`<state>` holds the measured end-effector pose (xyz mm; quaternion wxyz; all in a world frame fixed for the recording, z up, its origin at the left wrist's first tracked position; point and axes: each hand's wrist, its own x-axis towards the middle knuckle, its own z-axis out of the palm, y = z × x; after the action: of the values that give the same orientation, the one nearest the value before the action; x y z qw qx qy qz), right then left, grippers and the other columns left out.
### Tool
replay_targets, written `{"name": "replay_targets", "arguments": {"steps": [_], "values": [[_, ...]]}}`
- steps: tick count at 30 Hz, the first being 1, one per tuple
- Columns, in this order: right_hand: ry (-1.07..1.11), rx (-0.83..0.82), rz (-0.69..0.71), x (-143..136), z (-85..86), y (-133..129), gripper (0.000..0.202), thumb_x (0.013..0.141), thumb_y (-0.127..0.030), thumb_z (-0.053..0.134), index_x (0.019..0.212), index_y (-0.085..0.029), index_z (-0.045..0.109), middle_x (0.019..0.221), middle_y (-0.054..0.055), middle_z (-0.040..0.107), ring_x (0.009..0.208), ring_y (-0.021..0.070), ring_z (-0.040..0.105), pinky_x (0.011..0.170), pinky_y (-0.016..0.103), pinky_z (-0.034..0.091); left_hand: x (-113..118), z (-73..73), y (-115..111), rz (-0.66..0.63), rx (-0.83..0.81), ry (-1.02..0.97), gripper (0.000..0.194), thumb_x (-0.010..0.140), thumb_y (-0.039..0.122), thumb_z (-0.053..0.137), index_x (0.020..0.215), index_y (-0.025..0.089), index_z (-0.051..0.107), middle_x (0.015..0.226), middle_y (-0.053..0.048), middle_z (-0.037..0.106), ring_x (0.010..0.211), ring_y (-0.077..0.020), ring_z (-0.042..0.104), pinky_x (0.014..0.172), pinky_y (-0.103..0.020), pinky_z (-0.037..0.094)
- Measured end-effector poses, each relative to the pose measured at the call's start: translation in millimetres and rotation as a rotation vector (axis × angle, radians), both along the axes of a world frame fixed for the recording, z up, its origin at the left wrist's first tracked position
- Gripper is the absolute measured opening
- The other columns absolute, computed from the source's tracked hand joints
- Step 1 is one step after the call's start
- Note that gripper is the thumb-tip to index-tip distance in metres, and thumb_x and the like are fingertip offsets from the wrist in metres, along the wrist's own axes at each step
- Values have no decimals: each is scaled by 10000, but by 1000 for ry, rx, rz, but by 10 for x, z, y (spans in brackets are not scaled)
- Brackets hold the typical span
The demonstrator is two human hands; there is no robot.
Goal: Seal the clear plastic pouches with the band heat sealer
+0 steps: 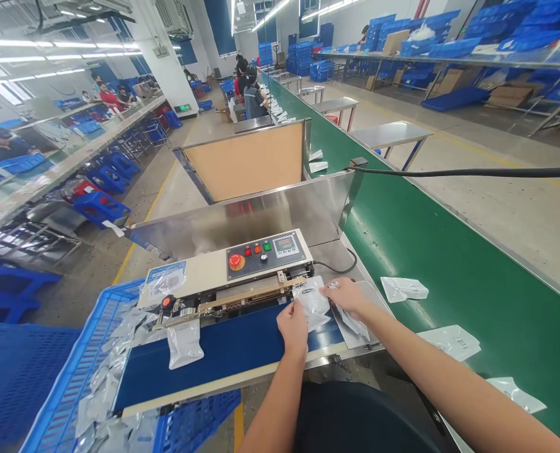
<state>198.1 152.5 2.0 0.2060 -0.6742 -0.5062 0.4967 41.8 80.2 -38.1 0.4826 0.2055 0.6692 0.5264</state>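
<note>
A white plastic pouch (314,303) with dark print hangs at the right-hand end of a band sealer (190,280), its top edge by the sealing slot. My left hand (293,326) is closed on the pouch's left side. The fingers of my right hand (345,296) pinch its upper right edge. Under my right hand another pouch (354,323) lies on the metal plate. Farther left, a pouch (184,343) hangs from the sealer over its blue belt (242,333).
Left of the sealer, a blue crate (72,371) holds several pouches. A green conveyor (450,251) runs along the right with more pouches (405,289) on it. Behind the sealer rises a metal partition (246,217). A black cable (469,172) crosses above the conveyor. Other people sit farther off.
</note>
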Motion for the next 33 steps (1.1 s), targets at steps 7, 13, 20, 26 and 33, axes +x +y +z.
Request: {"name": "replay_targets", "arguments": {"steps": [7, 13, 20, 26, 33], "values": [[109, -19, -18, -76, 173, -257, 430, 761, -611, 817, 850, -197, 743, 601, -12, 623, 509, 127, 449, 500, 252, 320, -404, 120, -530, 162, 250, 554, 418, 921, 500, 704, 1150, 164, 803, 1266, -187, 731, 1190, -325, 662, 957, -406, 547], [476, -26, -265, -275, 502, -531, 623, 710, -705, 858, 1061, -207, 727, 808, 31, 723, 591, 149, 557, 540, 269, 453, 4, 459, -631, -466, 403, 453, 322, 936, 406, 735, 1197, 226, 790, 1107, -115, 786, 998, -254, 727, 849, -349, 600], [549, 91, -254, 13, 303, -634, 648, 713, -738, 845, 1061, -197, 767, 943, 79, 780, 831, 237, 693, 716, 331, 566, 178, 390, -338, -284, 217, -191, 548, 879, 591, 777, 1160, 122, 813, 1043, -133, 821, 943, -263, 760, 891, -372, 603], [329, 288, -138, 253, -14, -852, 678, 823, -836, 688, 983, -180, 749, 885, 95, 773, 817, 258, 694, 749, 354, 565, 274, 286, -329, -237, 159, 70, 508, 885, 544, 776, 1179, 133, 827, 1190, -178, 811, 1093, -324, 764, 1001, -439, 586], [221, 345, -148, 412, -116, -865, 579, 886, -750, 657, 1028, -200, 767, 948, 99, 796, 850, 261, 725, 782, 348, 582, 244, 366, -206, -483, 367, 381, 322, 959, 437, 644, 956, 206, 868, 1053, -118, 836, 1021, -288, 765, 980, -398, 573]]}}
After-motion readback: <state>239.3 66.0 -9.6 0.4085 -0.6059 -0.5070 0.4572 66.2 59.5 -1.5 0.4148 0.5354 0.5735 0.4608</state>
